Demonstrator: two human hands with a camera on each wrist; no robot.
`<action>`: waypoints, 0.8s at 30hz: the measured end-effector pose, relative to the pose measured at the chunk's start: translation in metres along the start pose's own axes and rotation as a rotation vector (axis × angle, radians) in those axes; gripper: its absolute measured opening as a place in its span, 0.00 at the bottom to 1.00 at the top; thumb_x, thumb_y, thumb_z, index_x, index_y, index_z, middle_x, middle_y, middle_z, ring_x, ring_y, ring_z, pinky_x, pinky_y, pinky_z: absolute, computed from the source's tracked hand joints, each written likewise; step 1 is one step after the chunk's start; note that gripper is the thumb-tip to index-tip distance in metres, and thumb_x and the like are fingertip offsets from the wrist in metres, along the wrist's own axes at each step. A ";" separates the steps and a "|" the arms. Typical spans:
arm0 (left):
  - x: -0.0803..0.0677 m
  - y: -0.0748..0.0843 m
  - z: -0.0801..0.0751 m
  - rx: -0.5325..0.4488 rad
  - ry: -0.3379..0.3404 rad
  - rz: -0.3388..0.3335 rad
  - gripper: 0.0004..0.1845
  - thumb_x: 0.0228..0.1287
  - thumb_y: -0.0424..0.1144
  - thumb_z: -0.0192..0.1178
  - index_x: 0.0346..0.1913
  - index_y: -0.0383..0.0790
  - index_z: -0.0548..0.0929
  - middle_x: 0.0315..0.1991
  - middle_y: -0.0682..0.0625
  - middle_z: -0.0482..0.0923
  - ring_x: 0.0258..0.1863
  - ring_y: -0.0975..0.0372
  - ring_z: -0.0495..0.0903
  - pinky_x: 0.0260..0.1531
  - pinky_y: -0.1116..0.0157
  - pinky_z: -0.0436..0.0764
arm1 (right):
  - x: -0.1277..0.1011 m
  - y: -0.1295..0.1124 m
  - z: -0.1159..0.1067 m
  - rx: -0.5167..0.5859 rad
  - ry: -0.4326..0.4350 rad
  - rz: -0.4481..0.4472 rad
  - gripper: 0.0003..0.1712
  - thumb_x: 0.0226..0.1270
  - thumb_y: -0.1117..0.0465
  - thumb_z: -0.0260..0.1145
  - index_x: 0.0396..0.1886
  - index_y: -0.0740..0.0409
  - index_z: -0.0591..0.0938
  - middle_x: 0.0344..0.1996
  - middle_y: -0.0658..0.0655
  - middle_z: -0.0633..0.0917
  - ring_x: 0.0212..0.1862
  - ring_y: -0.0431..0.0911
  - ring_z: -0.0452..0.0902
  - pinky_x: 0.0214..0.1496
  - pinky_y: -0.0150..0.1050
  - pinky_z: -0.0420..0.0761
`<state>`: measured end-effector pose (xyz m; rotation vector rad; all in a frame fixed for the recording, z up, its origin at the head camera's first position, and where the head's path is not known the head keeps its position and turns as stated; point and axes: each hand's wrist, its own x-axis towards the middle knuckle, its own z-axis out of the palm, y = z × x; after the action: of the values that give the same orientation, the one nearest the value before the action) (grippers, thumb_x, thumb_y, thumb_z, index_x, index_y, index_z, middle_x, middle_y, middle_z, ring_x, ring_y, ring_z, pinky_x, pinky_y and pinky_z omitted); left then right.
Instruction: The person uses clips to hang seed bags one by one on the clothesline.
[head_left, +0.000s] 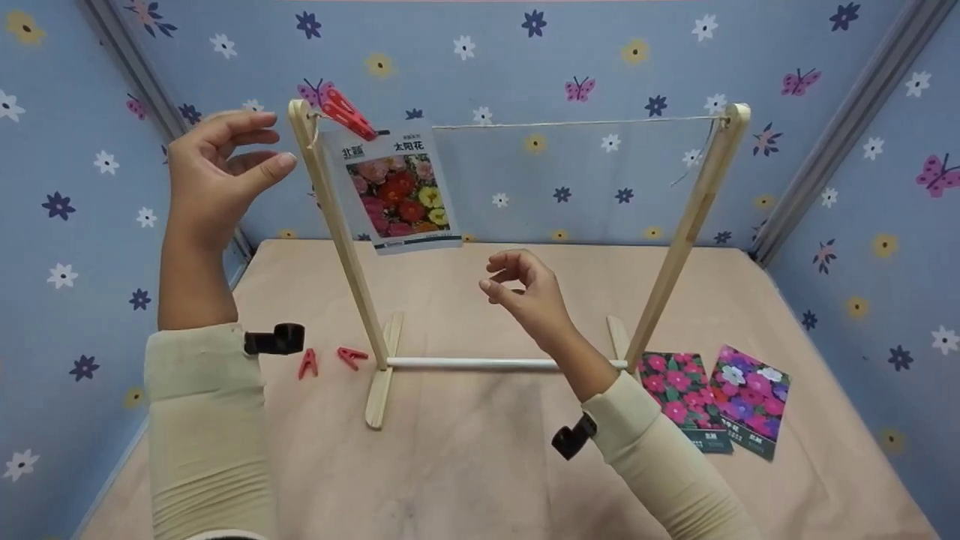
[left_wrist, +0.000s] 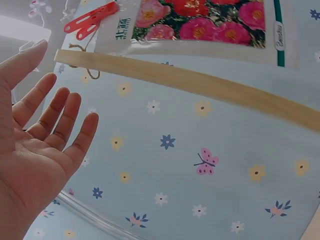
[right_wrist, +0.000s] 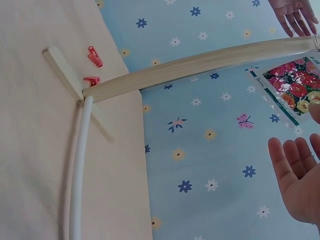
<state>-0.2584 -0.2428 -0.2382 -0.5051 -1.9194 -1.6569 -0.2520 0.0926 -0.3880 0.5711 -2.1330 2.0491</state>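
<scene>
A seed packet (head_left: 401, 191) with a flower picture hangs from the string (head_left: 570, 123) near the left post, held by a red clothespin (head_left: 346, 114) at its top edge. Left of that post's top, my left hand (head_left: 225, 161) is raised, fingers loosely bent and nothing in them. In the left wrist view, the same hand (left_wrist: 47, 130) shows its bare palm, apart from the clothespin (left_wrist: 91, 20). My right hand (head_left: 529, 292) is in the air below and right of the packet, fingers relaxed and holding nothing. The right wrist view shows this hand (right_wrist: 297, 175) below the packet (right_wrist: 292, 87).
The wooden frame (head_left: 679, 240) has two posts joined by a white bar (head_left: 495, 364) low down. Two red clothespins (head_left: 308, 364) lie left of its foot. Two more flower packets (head_left: 682, 390) lie overlapping at the right. Flowered walls (head_left: 525, 75) enclose the table (head_left: 465, 465).
</scene>
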 end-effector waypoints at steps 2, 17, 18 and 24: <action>-0.005 -0.003 -0.001 0.012 0.007 -0.006 0.20 0.52 0.28 0.72 0.51 0.34 0.85 0.50 0.45 0.77 0.52 0.54 0.75 0.54 0.67 0.77 | -0.003 0.003 -0.002 -0.012 0.002 -0.002 0.17 0.62 0.67 0.70 0.49 0.65 0.78 0.44 0.60 0.80 0.43 0.49 0.79 0.41 0.39 0.84; -0.049 -0.040 -0.013 -0.027 -0.009 0.055 0.18 0.53 0.22 0.68 0.49 0.26 0.84 0.48 0.43 0.77 0.50 0.52 0.76 0.52 0.67 0.77 | -0.028 0.024 -0.018 -0.096 -0.026 -0.051 0.18 0.62 0.65 0.71 0.49 0.67 0.78 0.46 0.60 0.80 0.49 0.56 0.76 0.46 0.36 0.81; -0.052 -0.043 -0.013 -0.023 -0.007 0.039 0.18 0.52 0.21 0.68 0.49 0.26 0.84 0.48 0.44 0.77 0.50 0.53 0.76 0.52 0.68 0.77 | -0.030 0.025 -0.019 -0.090 -0.025 -0.050 0.18 0.62 0.66 0.71 0.49 0.67 0.77 0.46 0.61 0.80 0.50 0.57 0.76 0.46 0.36 0.81; -0.071 -0.056 -0.017 -0.016 0.003 0.026 0.17 0.52 0.20 0.67 0.48 0.25 0.84 0.46 0.44 0.77 0.47 0.57 0.78 0.51 0.69 0.77 | -0.039 0.029 -0.026 -0.034 -0.010 -0.033 0.18 0.62 0.71 0.69 0.50 0.70 0.77 0.47 0.64 0.79 0.51 0.59 0.75 0.46 0.37 0.81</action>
<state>-0.2343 -0.2642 -0.3250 -0.5313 -1.8908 -1.6565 -0.2302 0.1252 -0.4270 0.6091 -2.1449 1.9928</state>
